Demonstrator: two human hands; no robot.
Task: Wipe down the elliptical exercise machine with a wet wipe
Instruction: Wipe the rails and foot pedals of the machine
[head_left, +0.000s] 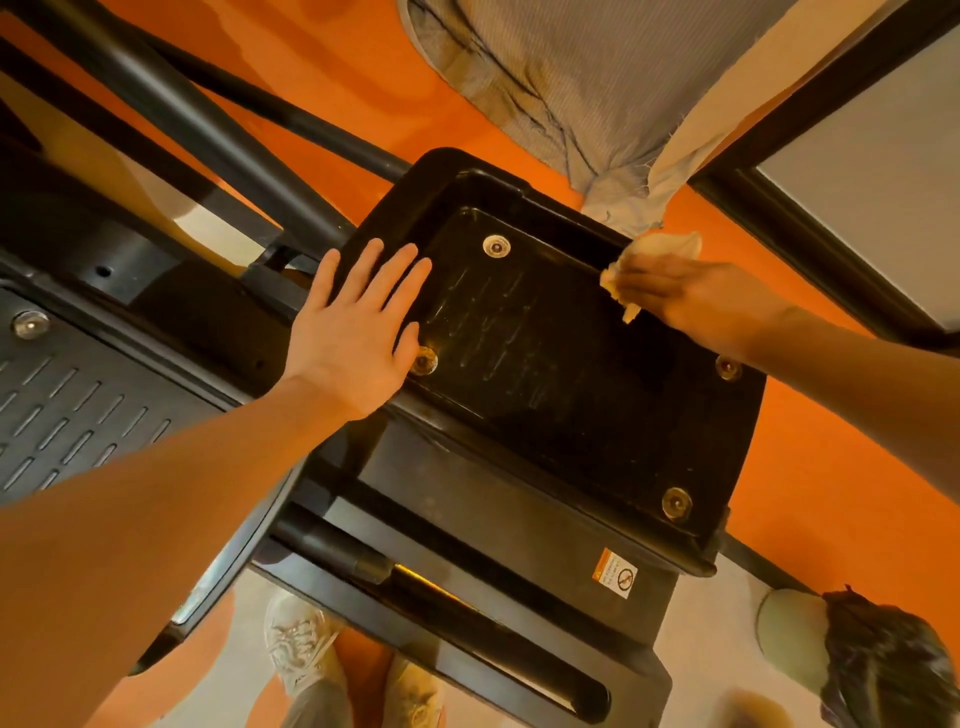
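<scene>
My left hand (358, 332) lies flat, fingers straight, on the near-left edge of the black foot pedal (561, 364) of the elliptical machine, its thumb beside a round bolt cap (424, 360). My right hand (696, 301) grips a crumpled pale wet wipe (649, 260) and presses it against the pedal's far right rim. Faint streaks show on the pedal's ribbed surface. A second grey pedal (72, 405) sits to the left. Below, I see two pale shoes (298, 644) on the floor and a bin with a black bag (878, 654) at lower right.
</scene>
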